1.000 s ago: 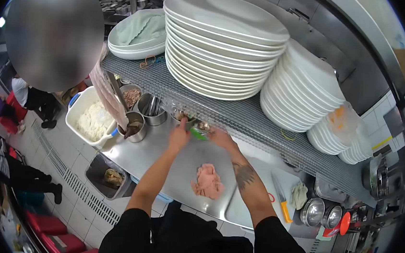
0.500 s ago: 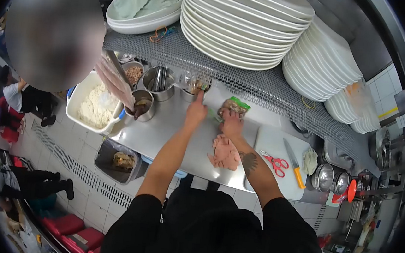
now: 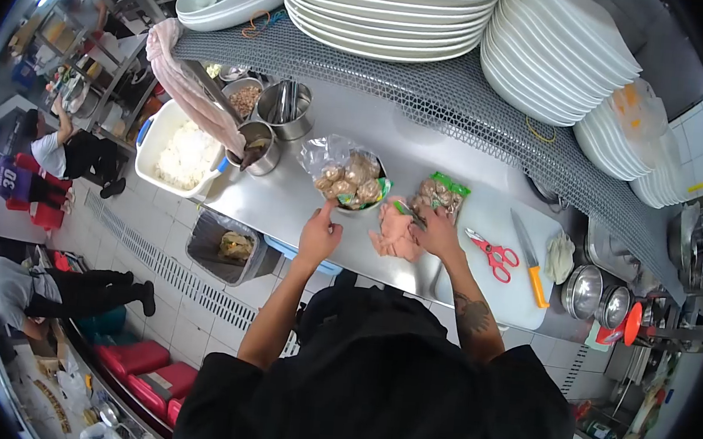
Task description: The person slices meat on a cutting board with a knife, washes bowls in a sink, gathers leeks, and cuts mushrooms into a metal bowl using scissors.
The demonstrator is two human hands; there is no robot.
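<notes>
Now we see that our hands have come back from under the wire shelf toward our body; a second ago both reached deep toward the small tins at the back, and since then two bags of mushrooms have been drawn out onto the open desk; we judge that the fetching is over and the work now sits with the bags and the meat in front of us. The larger clear bag of mushrooms lies in a small bowl just beyond our left hand; that hand hovers with the forefinger stretched up toward the bag's near edge and the other fingers loosely curled, holding nothing that we can see. The green-edged mushroom packet lies just past our right hand; the right fingers close together on something small and green at the packet's near corner, though we cannot tell whether it is the packet's edge or a separate piece. The pink meat lies on the desk between the two hands, touching or nearly touching the right one. To the right, well clear of the hands, the red scissors and the orange-handled knife rest on the white cutting board; the white tub of rice stands off to the left.
</notes>
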